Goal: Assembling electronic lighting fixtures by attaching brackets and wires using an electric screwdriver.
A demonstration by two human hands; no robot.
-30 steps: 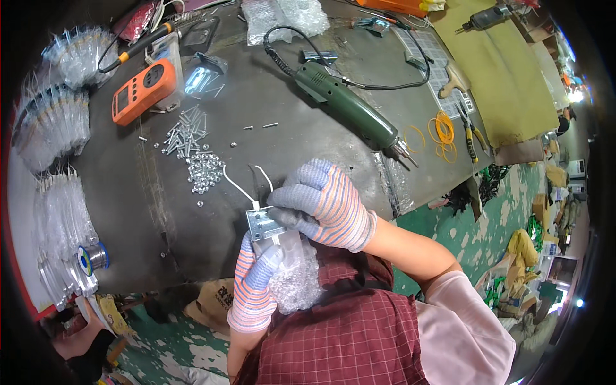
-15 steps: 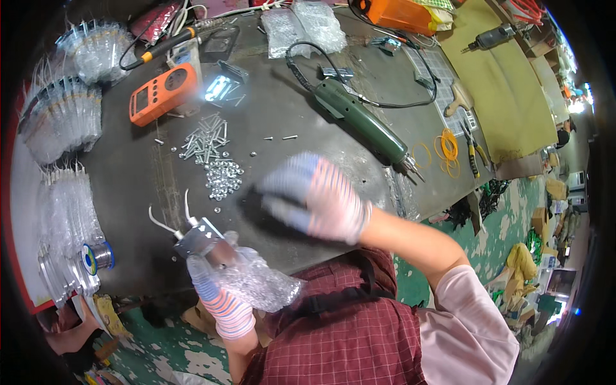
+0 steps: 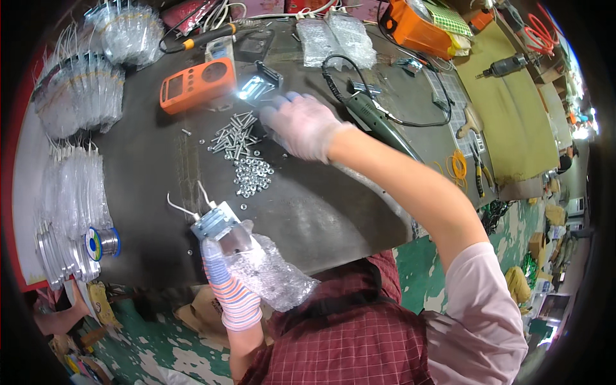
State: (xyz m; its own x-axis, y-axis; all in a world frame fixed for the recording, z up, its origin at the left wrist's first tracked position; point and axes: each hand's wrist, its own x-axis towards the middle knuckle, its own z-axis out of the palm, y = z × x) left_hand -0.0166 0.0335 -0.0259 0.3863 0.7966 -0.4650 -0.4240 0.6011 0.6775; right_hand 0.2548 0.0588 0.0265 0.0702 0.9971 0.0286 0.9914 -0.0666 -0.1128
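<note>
head view: left hand in striped glove, clenched round a small metal part w/ two thin wire leads sticking up-left, plus a bubble-wrap bag bunched under the same grip, just right of the hand. held low, over the near edge of the dark bench

right hand out far across the bench, fingers spread, palm down, grasping nothing that I can see. pile of screws just left of it, nuts below-left, near but apart. shiny metal bracket just above-left of fingertips, orange meter further left. green rotary tool w/ black cable right of the wrist

step, imo: fetching fasteners for the held part. next move prob needs a pinch on one small screw out of a loose heap, gloved, so fine fingertip work; left keeps part steady, leads clear
</note>
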